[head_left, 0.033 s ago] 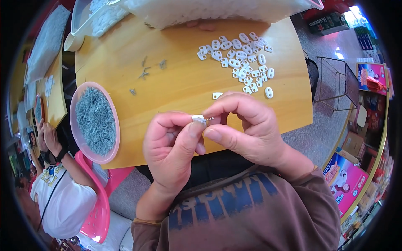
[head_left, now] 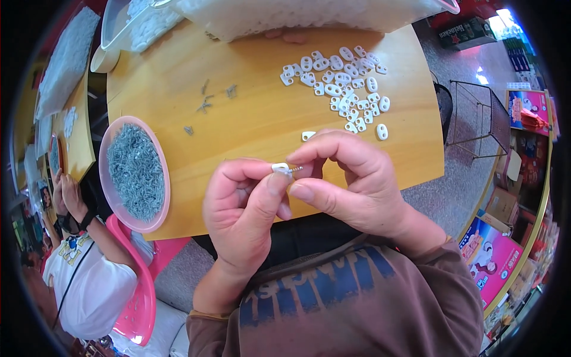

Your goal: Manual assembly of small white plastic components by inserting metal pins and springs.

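Observation:
My left hand (head_left: 247, 208) pinches a small white plastic clip (head_left: 279, 168) between thumb and forefinger, just above the near table edge. My right hand (head_left: 351, 178) holds a thin metal nail (head_left: 295, 169) at the clip's right side, and its tip touches the clip. A pile of several white clips (head_left: 342, 89) lies on the round wooden table (head_left: 256, 119) at the far right. One lone clip (head_left: 308, 135) lies just beyond my fingers. A pink bowl (head_left: 110, 196) full of grey nails (head_left: 137, 172) stands at the table's left edge.
A few loose nails (head_left: 205, 104) lie mid-table. A clear plastic tub (head_left: 128, 27) and a white bag stand at the far edge. Another person in a white shirt (head_left: 89, 285) sits on a pink chair (head_left: 140, 297) at lower left. A wire rack (head_left: 476, 119) and boxes stand at right.

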Action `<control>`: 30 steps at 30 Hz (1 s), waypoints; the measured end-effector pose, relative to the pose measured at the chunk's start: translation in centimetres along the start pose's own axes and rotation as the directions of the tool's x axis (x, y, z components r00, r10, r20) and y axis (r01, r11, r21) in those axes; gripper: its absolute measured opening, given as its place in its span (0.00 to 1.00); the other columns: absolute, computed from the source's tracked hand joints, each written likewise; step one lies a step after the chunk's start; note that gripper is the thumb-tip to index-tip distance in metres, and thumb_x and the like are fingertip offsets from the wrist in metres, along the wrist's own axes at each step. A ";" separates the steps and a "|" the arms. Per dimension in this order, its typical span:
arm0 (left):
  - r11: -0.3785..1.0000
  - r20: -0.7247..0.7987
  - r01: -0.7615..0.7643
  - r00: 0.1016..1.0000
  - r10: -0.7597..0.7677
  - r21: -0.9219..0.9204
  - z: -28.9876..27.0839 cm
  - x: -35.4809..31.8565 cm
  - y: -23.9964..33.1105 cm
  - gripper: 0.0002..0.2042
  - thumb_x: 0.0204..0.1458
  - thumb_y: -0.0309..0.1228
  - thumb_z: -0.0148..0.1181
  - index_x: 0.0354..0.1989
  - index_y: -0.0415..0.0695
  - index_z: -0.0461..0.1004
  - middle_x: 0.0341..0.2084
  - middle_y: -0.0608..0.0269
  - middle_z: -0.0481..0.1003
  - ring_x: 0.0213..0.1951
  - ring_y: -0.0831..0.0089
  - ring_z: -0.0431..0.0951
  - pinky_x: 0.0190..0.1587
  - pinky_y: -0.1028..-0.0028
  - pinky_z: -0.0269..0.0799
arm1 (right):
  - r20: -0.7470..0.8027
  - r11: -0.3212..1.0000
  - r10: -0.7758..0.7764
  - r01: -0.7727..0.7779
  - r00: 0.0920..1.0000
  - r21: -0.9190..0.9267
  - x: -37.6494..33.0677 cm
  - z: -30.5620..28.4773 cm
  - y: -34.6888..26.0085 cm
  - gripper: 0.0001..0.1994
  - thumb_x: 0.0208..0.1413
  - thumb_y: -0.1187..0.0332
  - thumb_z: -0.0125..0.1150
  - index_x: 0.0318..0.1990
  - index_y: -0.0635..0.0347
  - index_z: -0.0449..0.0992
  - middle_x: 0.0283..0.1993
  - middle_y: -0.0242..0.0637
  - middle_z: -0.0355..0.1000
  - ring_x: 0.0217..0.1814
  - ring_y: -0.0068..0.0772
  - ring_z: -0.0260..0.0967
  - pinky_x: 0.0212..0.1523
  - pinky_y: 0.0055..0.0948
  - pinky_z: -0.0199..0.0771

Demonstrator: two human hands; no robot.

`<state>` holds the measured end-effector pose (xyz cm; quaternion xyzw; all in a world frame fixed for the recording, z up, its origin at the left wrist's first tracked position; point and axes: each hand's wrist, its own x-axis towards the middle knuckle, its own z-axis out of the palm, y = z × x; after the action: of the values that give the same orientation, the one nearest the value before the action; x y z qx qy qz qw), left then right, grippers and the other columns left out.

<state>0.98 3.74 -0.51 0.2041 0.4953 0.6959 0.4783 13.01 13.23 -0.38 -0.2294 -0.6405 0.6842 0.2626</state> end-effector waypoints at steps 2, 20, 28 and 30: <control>1.000 -0.018 0.015 1.000 -0.015 -0.011 -0.1 0.0 0.0 0.07 0.48 0.20 0.51 0.35 0.38 0.63 0.26 0.60 0.71 0.20 0.82 0.68 0.21 0.86 0.64 | -0.015 1.000 0.002 -0.002 1.000 -0.017 0.0 -0.1 0.0 0.10 0.46 0.75 0.58 0.37 0.65 0.70 0.31 0.33 0.65 0.33 0.21 0.61 0.36 0.19 0.61; 0.995 -0.068 0.100 0.993 -0.100 0.006 -3.2 -2.5 -1.3 0.06 0.48 0.19 0.50 0.34 0.38 0.63 0.25 0.62 0.69 0.20 0.82 0.67 0.22 0.85 0.64 | 0.088 0.990 0.131 -0.126 0.988 -0.060 -0.6 2.3 2.0 0.05 0.47 0.74 0.57 0.32 0.64 0.72 0.27 0.34 0.67 0.28 0.22 0.63 0.29 0.19 0.62; 0.996 -0.228 0.028 0.973 -0.047 -0.084 -5.1 -2.9 -0.9 0.04 0.48 0.21 0.50 0.32 0.37 0.64 0.23 0.61 0.69 0.16 0.81 0.65 0.19 0.85 0.60 | 0.105 0.970 0.115 -0.089 0.988 -0.228 -0.5 1.4 1.6 0.08 0.45 0.74 0.59 0.34 0.65 0.71 0.28 0.36 0.68 0.29 0.25 0.64 0.31 0.20 0.63; 0.995 -0.244 0.010 0.969 -0.034 -0.099 -5.8 -2.9 -0.7 0.06 0.47 0.21 0.51 0.34 0.36 0.64 0.23 0.62 0.69 0.16 0.81 0.64 0.19 0.85 0.59 | 0.043 0.933 0.012 0.004 0.999 -0.361 -0.4 0.7 1.6 0.08 0.44 0.76 0.58 0.33 0.66 0.71 0.28 0.36 0.68 0.29 0.26 0.65 0.32 0.21 0.64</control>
<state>-1.73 -1.56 -3.08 0.0876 0.5182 0.7338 0.4305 12.72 12.39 -1.90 -0.2596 -0.7604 0.5606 0.2003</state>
